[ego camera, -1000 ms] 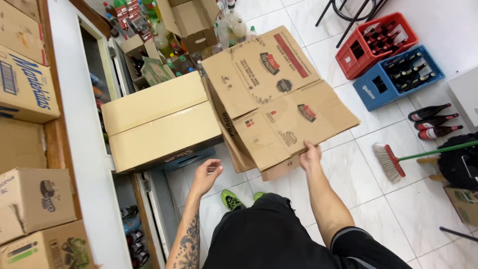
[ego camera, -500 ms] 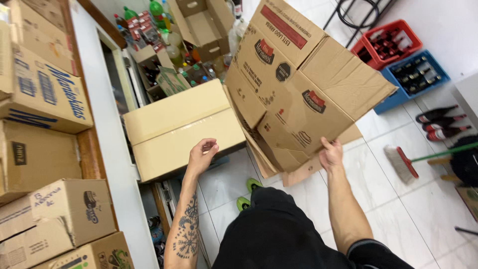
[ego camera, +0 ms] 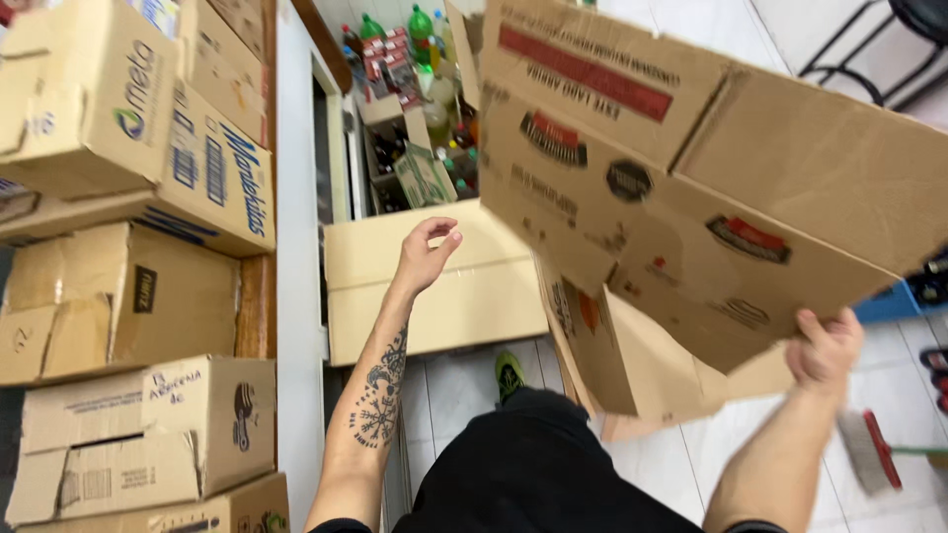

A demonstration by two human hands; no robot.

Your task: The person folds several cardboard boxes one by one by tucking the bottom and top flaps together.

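The right hand (ego camera: 825, 345) grips the lower edge of a big empty cardboard box (ego camera: 691, 188), raised in the air at the right. The box looks light but wide and floppy, so holding a second edge would steady it. The left hand (ego camera: 425, 255) is free, fingers loosely curled, near a plain closed box (ego camera: 434, 296). The raised box's top is cut off.

Bare forearms, black tattoo on left forearm (ego camera: 380, 410), black trousers (ego camera: 533, 474), green shoe (ego camera: 510, 373)

Head camera looks steeply down, seemingly close.
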